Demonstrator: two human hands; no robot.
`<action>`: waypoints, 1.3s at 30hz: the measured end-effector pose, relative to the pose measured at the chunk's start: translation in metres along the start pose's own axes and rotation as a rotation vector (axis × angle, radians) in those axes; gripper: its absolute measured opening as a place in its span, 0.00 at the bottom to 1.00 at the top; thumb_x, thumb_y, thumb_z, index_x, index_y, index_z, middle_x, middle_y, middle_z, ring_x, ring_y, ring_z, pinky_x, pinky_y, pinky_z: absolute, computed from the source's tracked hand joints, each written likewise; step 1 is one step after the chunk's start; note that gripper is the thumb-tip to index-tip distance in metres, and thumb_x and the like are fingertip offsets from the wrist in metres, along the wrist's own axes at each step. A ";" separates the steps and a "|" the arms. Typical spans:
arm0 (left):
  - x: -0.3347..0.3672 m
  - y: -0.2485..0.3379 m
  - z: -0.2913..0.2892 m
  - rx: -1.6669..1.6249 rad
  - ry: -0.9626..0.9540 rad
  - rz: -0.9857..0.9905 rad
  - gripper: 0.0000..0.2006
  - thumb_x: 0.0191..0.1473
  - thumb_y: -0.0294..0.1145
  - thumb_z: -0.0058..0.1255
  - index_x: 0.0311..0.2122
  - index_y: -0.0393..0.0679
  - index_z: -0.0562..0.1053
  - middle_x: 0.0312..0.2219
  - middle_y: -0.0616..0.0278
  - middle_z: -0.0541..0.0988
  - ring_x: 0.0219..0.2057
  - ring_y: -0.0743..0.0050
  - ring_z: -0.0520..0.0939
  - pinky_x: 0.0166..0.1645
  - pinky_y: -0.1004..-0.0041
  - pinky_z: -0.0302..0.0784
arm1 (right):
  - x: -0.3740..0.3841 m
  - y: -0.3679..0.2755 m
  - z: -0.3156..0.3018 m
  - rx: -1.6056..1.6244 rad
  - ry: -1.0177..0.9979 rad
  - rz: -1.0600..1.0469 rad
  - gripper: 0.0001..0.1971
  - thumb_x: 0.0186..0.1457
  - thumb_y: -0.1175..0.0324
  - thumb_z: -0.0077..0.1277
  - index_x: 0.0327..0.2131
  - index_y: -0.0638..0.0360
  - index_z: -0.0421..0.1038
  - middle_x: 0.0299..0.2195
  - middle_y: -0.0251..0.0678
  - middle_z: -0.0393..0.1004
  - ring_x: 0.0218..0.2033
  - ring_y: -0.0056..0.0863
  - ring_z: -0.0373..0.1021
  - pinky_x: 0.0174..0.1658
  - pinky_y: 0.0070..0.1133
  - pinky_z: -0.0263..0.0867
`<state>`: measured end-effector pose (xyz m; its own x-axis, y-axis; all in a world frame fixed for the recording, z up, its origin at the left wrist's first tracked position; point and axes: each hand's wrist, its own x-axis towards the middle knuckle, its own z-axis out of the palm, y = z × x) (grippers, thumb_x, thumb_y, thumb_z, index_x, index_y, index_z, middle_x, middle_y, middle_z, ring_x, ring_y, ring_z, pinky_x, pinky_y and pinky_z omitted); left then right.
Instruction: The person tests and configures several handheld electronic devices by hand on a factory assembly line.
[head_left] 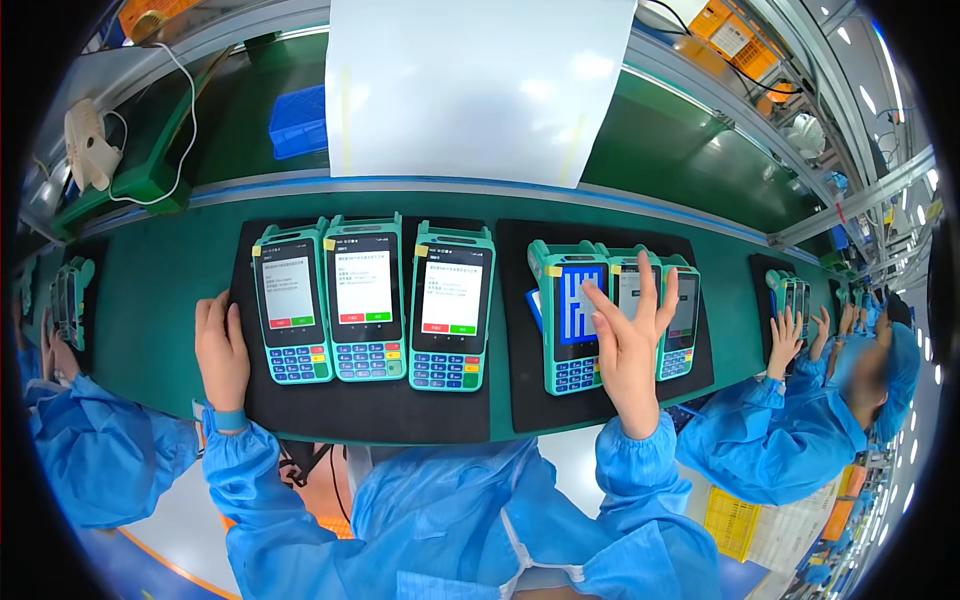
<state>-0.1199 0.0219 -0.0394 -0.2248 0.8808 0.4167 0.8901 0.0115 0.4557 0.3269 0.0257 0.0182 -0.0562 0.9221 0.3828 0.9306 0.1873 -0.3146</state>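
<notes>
Three teal payment terminals, a left one, a middle one and one set slightly apart, lie on a black mat. Their lit screens show text over a red and a green button. My left hand rests open at that mat's left edge, beside the first terminal and holding nothing. Over a second group of three, my right hand spreads its fingers. Its index fingertip is at the screen of a terminal with a blue and white pattern; whether it touches, I cannot tell. My hand partly covers another terminal beside a third.
A second black mat lies under the right group on the green bench. Behind stand a white board and a blue bin. A white device with a cable is at far left. Co-workers in blue sit on the left and right.
</notes>
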 end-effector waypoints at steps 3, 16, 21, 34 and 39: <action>0.000 0.000 0.000 0.023 0.000 0.008 0.11 0.61 0.24 0.43 0.46 0.31 0.73 0.38 0.48 0.73 0.38 0.49 0.77 0.43 0.65 0.72 | 0.002 0.002 0.002 0.002 0.003 -0.024 0.13 0.58 0.71 0.51 0.44 0.43 0.80 0.66 0.47 0.49 0.68 0.60 0.32 0.66 0.53 0.31; 0.000 0.000 0.000 0.018 0.008 0.015 0.11 0.61 0.25 0.43 0.46 0.31 0.72 0.39 0.48 0.73 0.39 0.49 0.77 0.44 0.65 0.72 | 0.003 0.000 0.000 -0.058 0.032 0.023 0.12 0.58 0.70 0.51 0.44 0.45 0.80 0.66 0.47 0.49 0.67 0.62 0.36 0.64 0.57 0.32; -0.001 -0.001 0.000 0.010 -0.003 -0.015 0.12 0.62 0.25 0.42 0.46 0.31 0.72 0.39 0.48 0.73 0.39 0.49 0.77 0.44 0.65 0.72 | 0.004 0.000 -0.001 -0.040 0.024 0.000 0.13 0.58 0.73 0.50 0.44 0.47 0.80 0.66 0.48 0.49 0.67 0.60 0.36 0.65 0.48 0.41; 0.000 -0.003 0.000 0.018 -0.020 -0.007 0.12 0.63 0.27 0.41 0.47 0.31 0.72 0.39 0.48 0.72 0.39 0.48 0.76 0.45 0.65 0.72 | -0.042 -0.004 -0.013 -0.091 -0.036 0.110 0.13 0.58 0.71 0.51 0.46 0.45 0.80 0.68 0.48 0.44 0.68 0.58 0.33 0.66 0.47 0.39; -0.001 -0.005 0.001 0.019 -0.016 0.000 0.12 0.63 0.26 0.40 0.47 0.31 0.72 0.39 0.48 0.73 0.40 0.48 0.76 0.45 0.65 0.72 | -0.024 -0.012 -0.002 -0.075 0.034 0.113 0.14 0.57 0.72 0.53 0.45 0.45 0.80 0.67 0.50 0.45 0.67 0.59 0.35 0.65 0.46 0.40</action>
<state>-0.1235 0.0213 -0.0424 -0.2187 0.8883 0.4039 0.8975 0.0207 0.4404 0.3175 0.0010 0.0146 0.0617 0.9236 0.3783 0.9549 0.0558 -0.2918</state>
